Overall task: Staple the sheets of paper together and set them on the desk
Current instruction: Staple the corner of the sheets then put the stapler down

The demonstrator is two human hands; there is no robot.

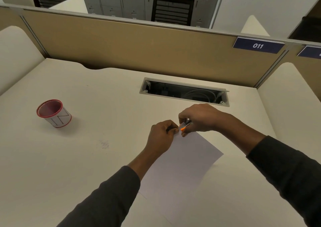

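White sheets of paper lie slanted across the cream desk, their far corner lifted between my hands. My left hand pinches that far corner from the left side. My right hand grips a small stapler with an orange tip and a metal top, its mouth set on the same corner. The stapler is mostly hidden under my right fingers. My left forearm covers the sheets' left edge.
A red-rimmed mesh pen cup stands at the left of the desk. An open cable tray is sunk into the desk just beyond my hands. A tan partition with a blue label "011" closes the back.
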